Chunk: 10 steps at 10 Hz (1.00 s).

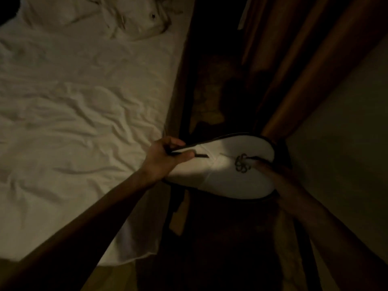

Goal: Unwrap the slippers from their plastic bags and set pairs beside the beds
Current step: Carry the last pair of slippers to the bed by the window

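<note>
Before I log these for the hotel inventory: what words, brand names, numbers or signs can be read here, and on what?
No readable words or numbers.
Slippers, gripped by the left hand: a dark embroidered emblem, looping like a flower or knot, with no letters legible.
Crumpled plastic bag on the bed: one small dark mark, too blurred to read.
</note>
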Motion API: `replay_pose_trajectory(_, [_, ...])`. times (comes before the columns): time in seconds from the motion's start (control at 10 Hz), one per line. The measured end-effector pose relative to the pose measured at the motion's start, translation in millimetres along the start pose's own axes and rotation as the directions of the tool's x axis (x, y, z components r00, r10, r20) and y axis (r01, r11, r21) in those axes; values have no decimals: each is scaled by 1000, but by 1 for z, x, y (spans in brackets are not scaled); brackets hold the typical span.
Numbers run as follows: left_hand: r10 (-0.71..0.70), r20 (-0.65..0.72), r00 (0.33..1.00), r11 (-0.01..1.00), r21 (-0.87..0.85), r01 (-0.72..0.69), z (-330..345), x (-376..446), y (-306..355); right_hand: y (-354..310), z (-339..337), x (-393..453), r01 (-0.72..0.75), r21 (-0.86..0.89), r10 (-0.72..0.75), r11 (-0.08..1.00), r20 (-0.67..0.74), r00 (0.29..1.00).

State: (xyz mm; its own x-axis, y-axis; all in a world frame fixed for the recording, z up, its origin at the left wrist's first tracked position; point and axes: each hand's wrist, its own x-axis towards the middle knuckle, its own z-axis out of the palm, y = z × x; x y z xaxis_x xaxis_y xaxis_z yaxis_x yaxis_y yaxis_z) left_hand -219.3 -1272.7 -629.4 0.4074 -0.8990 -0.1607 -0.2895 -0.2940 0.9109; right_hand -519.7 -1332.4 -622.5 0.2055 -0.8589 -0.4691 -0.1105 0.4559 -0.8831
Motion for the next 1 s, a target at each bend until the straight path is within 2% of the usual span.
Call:
replay_pose_trajectory(0.1, [4,2,1000,999,37,-4,24,27,-55,61,12,34,89,13,-89,996,-38,995])
replay_pose_trajectory(0.3, [6,-134,991,996,85,5,82,53,-136,162,22,93,155,120,-138,981,-146,980])
replay_pose_trajectory(0.4, [-150,-55,987,987,41,153,105,58,-151,198,11,119,177,140,-150,974,-184,971])
replay_pose_trajectory(0.5, [-264,93,960,964,46,260,111,63,-154,220,-3,139,175,125,-154,977,-161,975])
replay_pose_trajectory(0.7, [-199,91,976,976,105,189,115,65,-167,247,-9,158,113,153,-82,982,-192,978])
replay_pose_trajectory(0.8, [-210,106,972,975,101,200,114,72,-177,251,-9,164,154,173,-126,973,-162,979])
replay_pose_trajectory(0.9, [-174,129,976,970,192,148,112,76,-184,256,-17,166,149,166,-119,975,-183,976])
replay_pose_trajectory(1.0, [-30,155,987,938,345,-25,109,73,-188,270,-27,164,98,164,-77,982,-132,988])
